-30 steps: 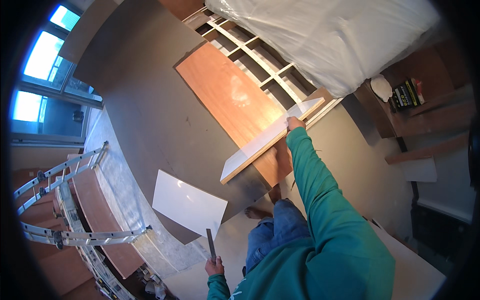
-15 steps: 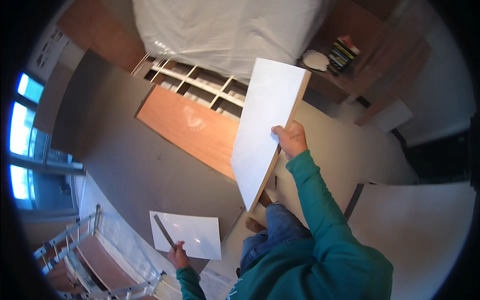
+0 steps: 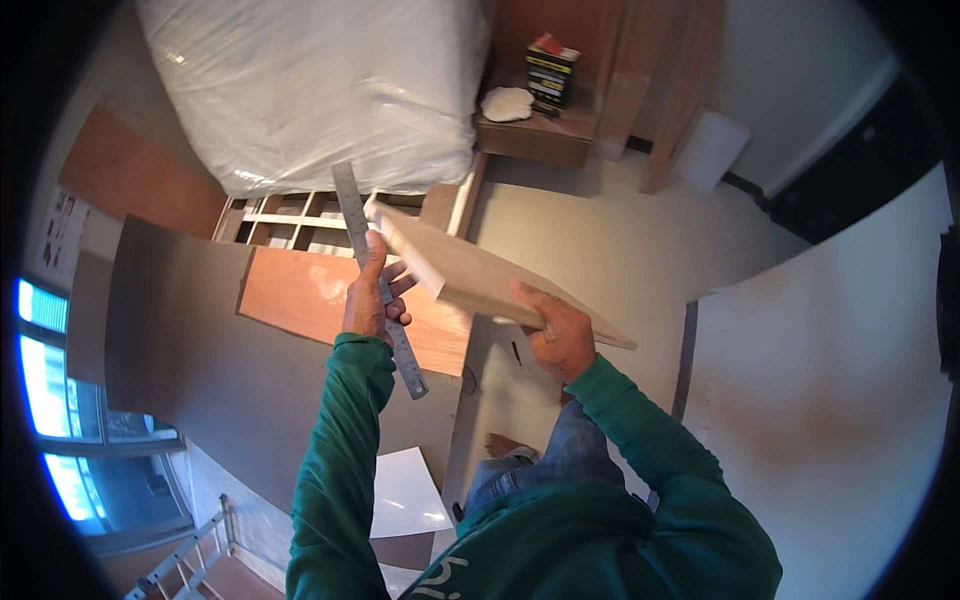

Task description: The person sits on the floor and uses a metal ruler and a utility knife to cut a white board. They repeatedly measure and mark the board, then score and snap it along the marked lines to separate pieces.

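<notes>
My right hand (image 3: pixel 562 333) grips a wooden board (image 3: pixel 480 263) by its near edge and holds it up in front of me, tilted. Its bare tan face shows now, with a pale edge on the left. A long metal ruler (image 3: pixel 350 205) lies across my left hand (image 3: pixel 372 298), pinned by the thumb while the fingers curl loosely. The ruler's far end points up beside the board's left corner. Below both hands an orange-brown plywood strip (image 3: pixel 300 290) lies on a large grey sheet (image 3: pixel 180 340).
A glossy white panel (image 3: pixel 408 495) lies on the grey sheet near my left forearm. Ahead are a plastic-covered bulk (image 3: pixel 320 90) and a slatted frame (image 3: pixel 285 215). A black can (image 3: pixel 551 75) stands on a brown ledge. A ladder (image 3: pixel 190 555) is at lower left; a large pale panel (image 3: pixel 820 400) fills the right.
The board has turned over from its white face to its tan face. My left hand has risen with the ruler from over the white panel to beside the board. The view has shifted right.
</notes>
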Action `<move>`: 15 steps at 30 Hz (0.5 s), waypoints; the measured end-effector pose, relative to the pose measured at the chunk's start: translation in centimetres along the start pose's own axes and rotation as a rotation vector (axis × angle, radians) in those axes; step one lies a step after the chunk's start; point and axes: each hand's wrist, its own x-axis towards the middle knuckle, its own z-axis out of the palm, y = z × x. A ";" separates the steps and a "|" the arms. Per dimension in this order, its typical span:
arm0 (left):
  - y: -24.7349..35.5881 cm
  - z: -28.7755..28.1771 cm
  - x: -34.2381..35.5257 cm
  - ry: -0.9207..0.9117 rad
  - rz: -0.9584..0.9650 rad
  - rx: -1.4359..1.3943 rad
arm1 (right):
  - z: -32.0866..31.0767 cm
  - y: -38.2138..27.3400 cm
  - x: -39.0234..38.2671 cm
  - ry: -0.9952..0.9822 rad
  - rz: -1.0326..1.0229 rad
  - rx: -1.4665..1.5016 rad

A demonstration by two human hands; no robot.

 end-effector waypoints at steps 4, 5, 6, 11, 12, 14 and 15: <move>-4.4 7.1 -0.5 -0.030 -0.045 -0.057 | -5.5 4.0 -4.5 -0.142 -0.101 -0.037; -5.6 8.4 -0.5 0.006 -0.080 -0.022 | -6.6 5.1 -5.3 -0.158 -0.104 -0.046; -7.0 9.7 -0.1 0.044 -0.112 0.012 | -7.7 6.5 -5.9 -0.175 -0.111 -0.053; -10.4 13.3 1.6 0.032 -0.257 0.283 | -11.8 13.2 -8.1 -0.297 -0.066 -0.035; -10.9 15.1 1.7 0.062 -0.279 0.289 | -12.4 14.9 -8.3 -0.321 -0.055 -0.044; -12.3 17.6 2.5 0.101 -0.309 0.282 | -13.1 18.1 -8.8 -0.369 -0.004 -0.072; -13.3 18.3 3.3 0.107 -0.315 0.267 | -13.2 19.6 -9.0 -0.391 0.032 -0.095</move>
